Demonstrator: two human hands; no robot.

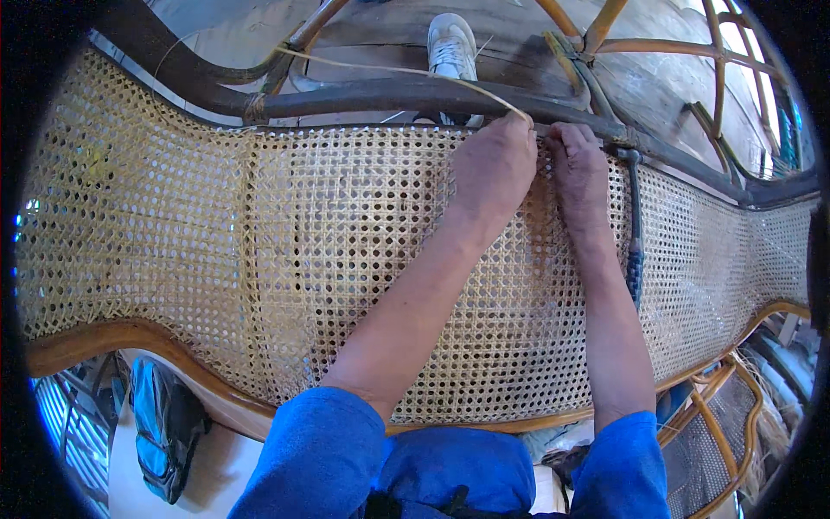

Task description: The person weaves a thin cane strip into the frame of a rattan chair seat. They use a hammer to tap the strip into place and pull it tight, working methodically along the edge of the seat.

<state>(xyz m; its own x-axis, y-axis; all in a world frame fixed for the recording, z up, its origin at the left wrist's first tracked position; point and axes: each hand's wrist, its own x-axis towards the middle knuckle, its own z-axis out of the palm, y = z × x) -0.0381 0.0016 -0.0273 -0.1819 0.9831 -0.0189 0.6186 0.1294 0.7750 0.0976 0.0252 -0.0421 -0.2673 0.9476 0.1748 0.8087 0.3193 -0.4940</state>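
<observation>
A wide sheet of woven cane webbing [372,225] stretches across the view, bordered at the far side by a dark pole-like rail [346,102]. At that rail my left hand [494,164] is closed on a thin pale cane strip [389,67], whose free length arcs away to the far left. Close beside it, my right hand [577,169] has its fingers curled at the webbing's far edge; what they pinch is hidden. Just right of that hand lies a slim hammer-like tool [636,233] with a dark handle.
A brown curved rail [138,333] borders the webbing's near side. Beyond the far rail are a white shoe [451,48] and other rattan frames [657,46]. A blue and black backpack [156,432] is at lower left, and a rattan chair [709,441] at lower right.
</observation>
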